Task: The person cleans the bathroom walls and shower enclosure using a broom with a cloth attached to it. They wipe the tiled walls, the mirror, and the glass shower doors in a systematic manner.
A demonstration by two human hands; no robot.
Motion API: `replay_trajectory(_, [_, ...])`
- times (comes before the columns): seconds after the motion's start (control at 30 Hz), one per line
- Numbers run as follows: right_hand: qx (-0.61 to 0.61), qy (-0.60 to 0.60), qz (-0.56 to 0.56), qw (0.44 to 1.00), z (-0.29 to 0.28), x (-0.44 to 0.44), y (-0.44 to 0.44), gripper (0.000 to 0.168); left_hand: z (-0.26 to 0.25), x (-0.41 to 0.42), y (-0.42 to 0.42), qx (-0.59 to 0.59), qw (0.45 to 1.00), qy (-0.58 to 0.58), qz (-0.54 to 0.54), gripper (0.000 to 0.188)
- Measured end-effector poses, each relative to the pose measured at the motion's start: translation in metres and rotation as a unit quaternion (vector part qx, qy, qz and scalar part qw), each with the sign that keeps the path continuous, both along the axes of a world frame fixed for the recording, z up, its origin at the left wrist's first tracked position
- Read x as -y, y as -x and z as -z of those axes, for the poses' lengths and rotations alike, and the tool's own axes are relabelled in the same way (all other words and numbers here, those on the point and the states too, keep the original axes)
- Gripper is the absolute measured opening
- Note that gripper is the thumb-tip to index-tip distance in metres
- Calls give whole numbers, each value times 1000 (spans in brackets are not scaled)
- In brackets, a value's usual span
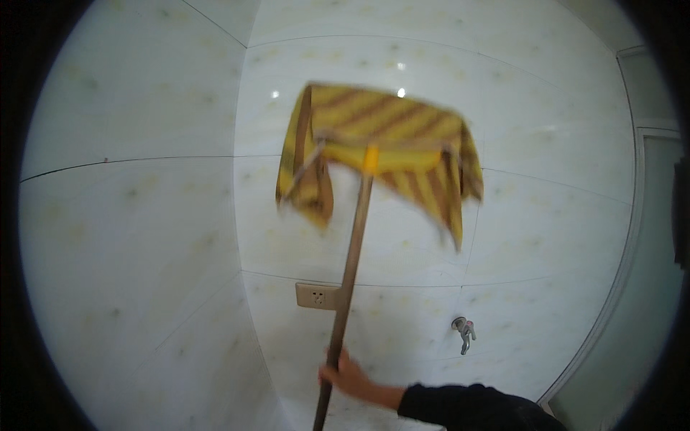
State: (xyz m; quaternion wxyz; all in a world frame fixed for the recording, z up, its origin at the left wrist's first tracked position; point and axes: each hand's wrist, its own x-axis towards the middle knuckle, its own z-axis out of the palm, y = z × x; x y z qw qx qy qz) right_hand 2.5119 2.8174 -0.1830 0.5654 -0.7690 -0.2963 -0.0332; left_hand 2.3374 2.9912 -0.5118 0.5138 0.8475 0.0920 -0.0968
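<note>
My right hand [349,374] is wrapped around a long brown pole [353,253], low in the view. The pole rises, tilted slightly right, to a yellow socket [371,160] on a wide head. Over that head hangs a yellow and brown striped cloth [385,116], up in front of the tiled wall, its ends drooping on both sides. The cloth is blurred, and whether it touches the wall cannot be told. A black sleeve covers my right forearm. My left hand is out of view, and the pole's lower end runs out of the picture.
A beige wall socket [317,296] sits behind the pole. Right of it a metal tap [464,334] sticks out from the wall. Another tiled wall [135,226] meets this one in a corner at the left. A framed frosted panel [630,301] stands at the far right.
</note>
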Motion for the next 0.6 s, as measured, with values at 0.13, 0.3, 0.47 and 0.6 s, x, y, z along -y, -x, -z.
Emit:
replay_trajectory(0.13, [137,-94,3,986,-158,20,-58,26,-122,41,-73,72,990,120,-20,28])
replay_trajectory(0.3, [76,-221,-126,964,-285,-15,-57,24,-213,83,-71,295,939,55,-168,30])
replay_trajectory(0.47, [51,-144,-122,981,-238,13,-48,30,-136,67,-79,233,963,13,-132,31])
replay_trajectory(0.6, [-26,-95,-162,982,-113,41,-9,31,-31,37,-8,90,989,-39,-113,29])
